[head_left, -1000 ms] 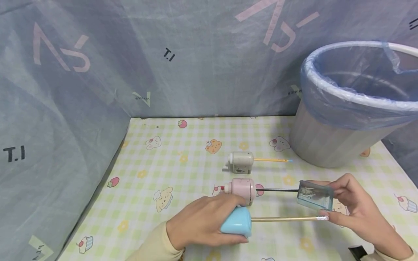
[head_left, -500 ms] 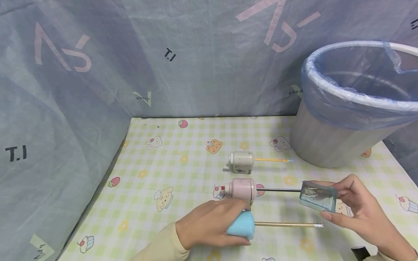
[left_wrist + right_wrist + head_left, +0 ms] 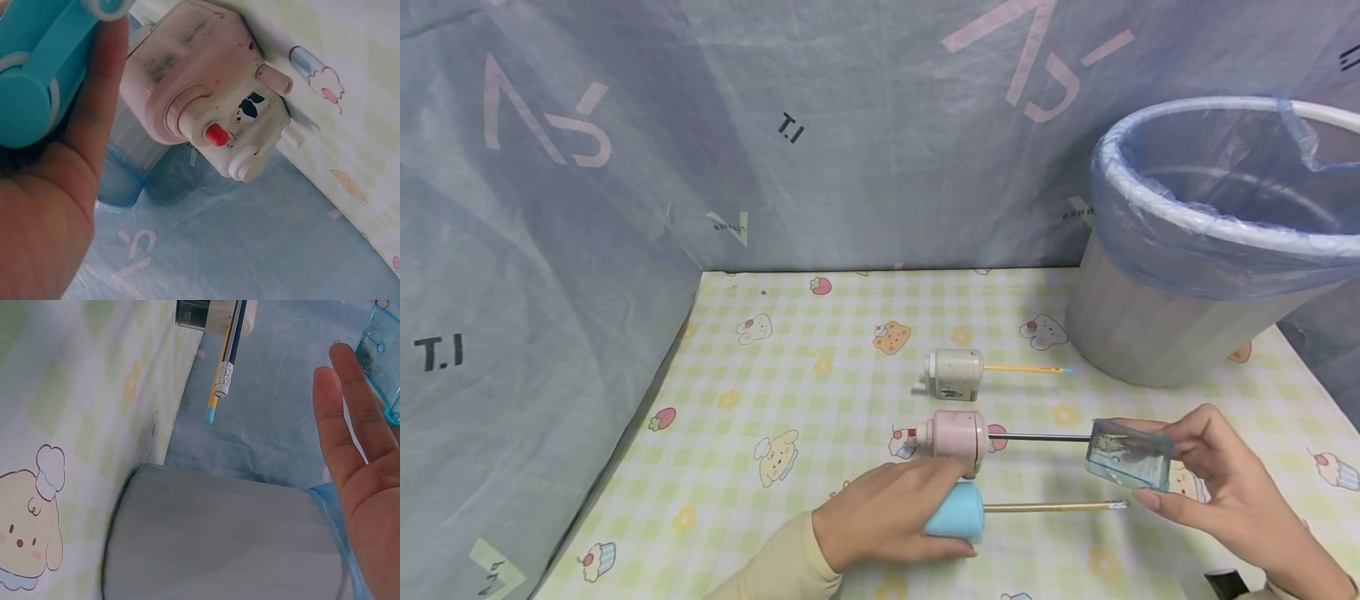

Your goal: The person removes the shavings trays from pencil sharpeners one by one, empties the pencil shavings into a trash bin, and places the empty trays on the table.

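Observation:
My left hand [image 3: 887, 512] grips a light blue crank pencil sharpener [image 3: 957, 512]; its crank [image 3: 59, 53] shows in the left wrist view. From the sharpener's right end a gold pencil [image 3: 1052, 507] sticks out, silver-coloured at its far tip. Between thumb and fingers, my right hand [image 3: 1232, 492] holds a clear bluish shavings drawer [image 3: 1127, 458] with shavings inside, just beyond the gold pencil's tip. Behind the blue sharpener stands a pink sharpener [image 3: 958, 435] with a black pencil [image 3: 1037, 437] in it; the drawer overlaps that pencil's far end in the head view.
Farther back, a grey-white sharpener [image 3: 957, 373] holds a yellow pencil [image 3: 1022, 368]. A large grey bin [image 3: 1135, 325] with a blue plastic liner stands at the back right. Grey-blue cloth [image 3: 865, 167] hangs behind the table, which has a checked cover [image 3: 820, 333].
The gold pencil's far tip has moved left, away from my right thumb, and less of the pencil shows. My left hand and the blue sharpener have shifted slightly right; the drawer moved slightly right too.

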Available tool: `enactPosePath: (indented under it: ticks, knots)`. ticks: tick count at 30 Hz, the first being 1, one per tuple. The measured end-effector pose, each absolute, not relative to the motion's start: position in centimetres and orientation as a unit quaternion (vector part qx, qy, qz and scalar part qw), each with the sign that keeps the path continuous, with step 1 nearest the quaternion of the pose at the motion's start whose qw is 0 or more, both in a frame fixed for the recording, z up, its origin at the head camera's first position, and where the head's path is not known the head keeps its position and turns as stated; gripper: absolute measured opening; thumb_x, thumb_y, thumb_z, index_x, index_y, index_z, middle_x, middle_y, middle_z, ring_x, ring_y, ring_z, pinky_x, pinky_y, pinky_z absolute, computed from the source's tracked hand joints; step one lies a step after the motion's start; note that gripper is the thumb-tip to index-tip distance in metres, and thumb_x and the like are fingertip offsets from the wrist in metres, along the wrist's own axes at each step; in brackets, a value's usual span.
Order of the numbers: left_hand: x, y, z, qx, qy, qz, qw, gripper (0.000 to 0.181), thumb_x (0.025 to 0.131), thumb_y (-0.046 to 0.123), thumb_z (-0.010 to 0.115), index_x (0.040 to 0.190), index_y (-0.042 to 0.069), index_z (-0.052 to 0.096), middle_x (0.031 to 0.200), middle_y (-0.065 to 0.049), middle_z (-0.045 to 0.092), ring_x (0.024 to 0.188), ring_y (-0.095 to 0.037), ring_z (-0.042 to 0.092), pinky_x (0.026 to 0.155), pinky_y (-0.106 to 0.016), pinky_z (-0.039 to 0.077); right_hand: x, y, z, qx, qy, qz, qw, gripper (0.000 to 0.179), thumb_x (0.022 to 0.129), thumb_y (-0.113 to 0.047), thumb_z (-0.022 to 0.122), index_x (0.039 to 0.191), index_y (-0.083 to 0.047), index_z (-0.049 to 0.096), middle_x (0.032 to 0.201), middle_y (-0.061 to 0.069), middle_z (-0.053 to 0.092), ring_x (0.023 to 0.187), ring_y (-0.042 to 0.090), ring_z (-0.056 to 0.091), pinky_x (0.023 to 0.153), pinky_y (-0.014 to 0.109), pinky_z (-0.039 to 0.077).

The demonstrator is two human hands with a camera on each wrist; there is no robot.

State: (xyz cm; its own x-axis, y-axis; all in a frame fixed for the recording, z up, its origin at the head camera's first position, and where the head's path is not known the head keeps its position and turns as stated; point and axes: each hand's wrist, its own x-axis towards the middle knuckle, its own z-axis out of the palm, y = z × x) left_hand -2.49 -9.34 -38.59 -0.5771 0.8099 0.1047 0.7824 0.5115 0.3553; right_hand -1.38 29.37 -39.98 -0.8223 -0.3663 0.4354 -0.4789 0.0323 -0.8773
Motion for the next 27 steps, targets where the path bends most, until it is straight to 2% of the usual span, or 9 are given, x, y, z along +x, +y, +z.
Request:
enactPosePath:
  ticks: [17,20,27]
  knots:
    - [-2.63,-8.88,-39.15,0.462,0.865,0.188,0.056,0.056,0.095,0.051,0.079,0.131,0.016,0.054,0.104,0.008,0.06,0.091,-0.001,0.053,0.078,-0.01,0.041,-1.22,29.42,-40.31,0.288,-0.725,0.624,0.046,0.058,0.07,0.039,0.065,0.113,0.008,0.041,0.142,0.006,0.069,0.115,0.013,0.072,0.092,0.02,0.054]
    - [-2.68,-8.83,-39.27,0.467,0.862,0.189,0.055,0.055,0.095,0.05,0.08,0.13,0.016,0.054,0.105,0.009,0.059,0.091,-0.001,0.053,0.079,-0.01,0.041,-1.15,29.43,-40.44,0.284,-0.729,0.621,0.047,0.059,0.07,0.039,0.066,0.113,0.006,0.042,0.14,0.004,0.07,0.113,0.012,0.072,0.09,0.02,0.054]
    - [-2.73,-8.72,-39.39,0.471,0.86,0.186,0.056,0.054,0.095,0.05,0.08,0.13,0.017,0.054,0.111,0.009,0.06,0.093,-0.001,0.053,0.08,-0.009,0.04,-1.28,29.35,-40.3,0.295,-0.724,0.623,0.039,0.056,0.072,0.039,0.065,0.112,0.01,0.04,0.143,0.007,0.068,0.118,0.014,0.071,0.092,0.021,0.054]
